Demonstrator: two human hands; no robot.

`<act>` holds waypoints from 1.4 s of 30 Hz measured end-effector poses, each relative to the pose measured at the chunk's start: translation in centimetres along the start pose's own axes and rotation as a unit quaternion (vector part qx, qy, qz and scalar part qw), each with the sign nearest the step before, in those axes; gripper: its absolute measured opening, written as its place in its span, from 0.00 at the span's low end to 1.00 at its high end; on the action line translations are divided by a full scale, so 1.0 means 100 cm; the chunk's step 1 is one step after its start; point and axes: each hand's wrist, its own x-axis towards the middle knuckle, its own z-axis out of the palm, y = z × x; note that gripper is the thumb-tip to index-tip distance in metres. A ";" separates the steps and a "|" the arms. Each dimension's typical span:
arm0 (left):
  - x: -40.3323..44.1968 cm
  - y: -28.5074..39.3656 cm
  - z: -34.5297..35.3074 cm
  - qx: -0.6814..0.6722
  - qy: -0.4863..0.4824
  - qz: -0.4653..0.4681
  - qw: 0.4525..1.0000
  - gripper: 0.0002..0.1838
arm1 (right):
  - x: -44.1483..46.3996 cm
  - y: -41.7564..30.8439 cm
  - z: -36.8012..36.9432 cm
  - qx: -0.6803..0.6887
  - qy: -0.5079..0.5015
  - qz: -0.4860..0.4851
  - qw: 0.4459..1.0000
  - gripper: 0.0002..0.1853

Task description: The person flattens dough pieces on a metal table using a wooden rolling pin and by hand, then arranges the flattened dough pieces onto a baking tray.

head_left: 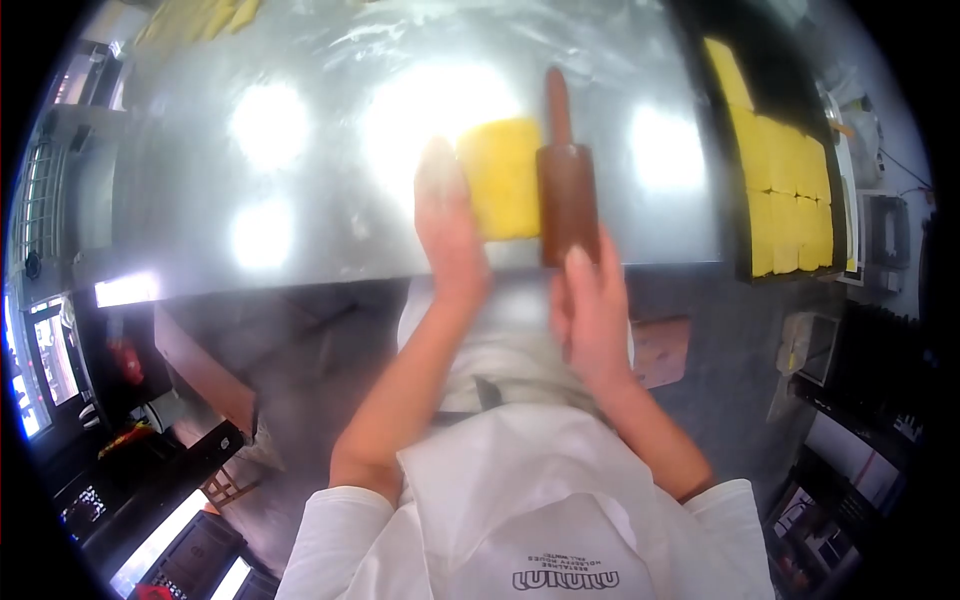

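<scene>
A flattened yellow slab of dough (pixel 503 180) lies on the shiny metal table (pixel 340 230) near its front edge. Along the slab's left side rests my left hand (pixel 447 220), fingers stretched out and slightly blurred. My right hand (pixel 590 305) grips the near end of a brown wooden rolling pin (pixel 570 190). The pin stands lengthwise against the slab's right edge, its thin far handle pointing away from me. My right fingers hide the pin's near handle.
At the right, a dark tray (pixel 742 215) holds several yellow dough pieces (pixel 785 190) in rows. More yellow pieces (pixel 200 18) lie at the table's far left corner. A wooden stool-like block (pixel 660 350) stands below the table edge.
</scene>
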 end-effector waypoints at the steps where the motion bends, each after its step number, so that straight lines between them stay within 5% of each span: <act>1: 0.004 0.001 -0.004 0.015 0.002 -0.005 1.000 0.34 | 0.002 -0.003 -0.007 0.007 0.020 0.016 1.000 0.35; 5: 0.014 0.027 -0.009 0.252 -0.003 -0.007 0.968 0.36 | 0.018 -0.031 -0.049 -0.148 0.058 0.013 0.987 0.35; 6: 0.020 0.026 -0.001 0.339 -0.025 0.027 0.940 0.37 | 0.023 -0.045 -0.060 -0.229 0.063 0.019 0.971 0.36; 9: 0.031 0.024 0.029 0.539 -0.108 0.180 0.815 0.42 | 0.055 -0.038 -0.091 -0.429 0.069 -0.172 0.884 0.38; 10: 0.033 0.023 0.038 0.592 -0.137 0.238 0.758 0.43 | 0.060 -0.045 -0.092 -0.403 0.059 -0.145 0.902 0.38; 12: 0.030 0.008 0.039 0.588 -0.197 0.213 0.755 0.47 | 0.068 -0.062 -0.091 -0.347 0.036 -0.091 0.933 0.40; 15: 0.026 0.006 0.038 0.603 -0.230 0.189 0.740 0.47 | 0.084 -0.064 -0.088 -0.382 0.046 -0.173 0.907 0.38; 18: 0.030 0.005 0.025 0.506 -0.197 0.161 0.824 0.41 | 0.097 -0.071 -0.085 -0.450 0.050 -0.236 0.860 0.37; 20: 0.030 0.032 0.005 0.425 -0.092 0.127 0.892 0.34 | 0.104 -0.076 -0.092 -0.489 0.003 -0.275 0.828 0.38; 22: 0.044 0.060 -0.022 0.423 -0.008 0.201 0.884 0.23 | 0.103 -0.085 -0.079 -0.539 -0.075 -0.336 0.769 0.37; 24: 0.056 0.072 -0.051 0.441 -0.038 0.120 0.889 0.15 | 0.110 -0.094 -0.059 -0.591 -0.165 -0.357 0.704 0.37; 25: 0.068 0.044 -0.073 0.544 -0.093 0.169 0.816 0.18 | 0.121 -0.090 -0.050 -0.610 -0.168 -0.355 0.688 0.37; 27: 0.074 0.037 -0.062 0.620 -0.112 0.165 0.759 0.20 | 0.147 -0.081 -0.031 -0.647 -0.177 -0.357 0.650 0.37; 30: 0.077 0.035 -0.057 0.656 -0.126 0.222 0.710 0.26 | 0.159 -0.089 -0.018 -0.599 -0.134 -0.308 0.727 0.38; 32: 0.066 0.034 -0.059 0.666 -0.125 0.239 0.696 0.26 | 0.150 -0.078 -0.027 -0.609 -0.152 -0.354 0.693 0.39; 36: 0.018 0.028 -0.069 0.598 -0.079 0.250 0.757 0.23 | 0.116 -0.057 -0.049 -0.628 -0.143 -0.413 0.644 0.44; 42: 0.056 0.031 -0.073 0.702 -0.167 0.297 0.625 0.22 | 0.119 -0.069 -0.032 -0.582 -0.118 -0.327 0.735 0.43</act>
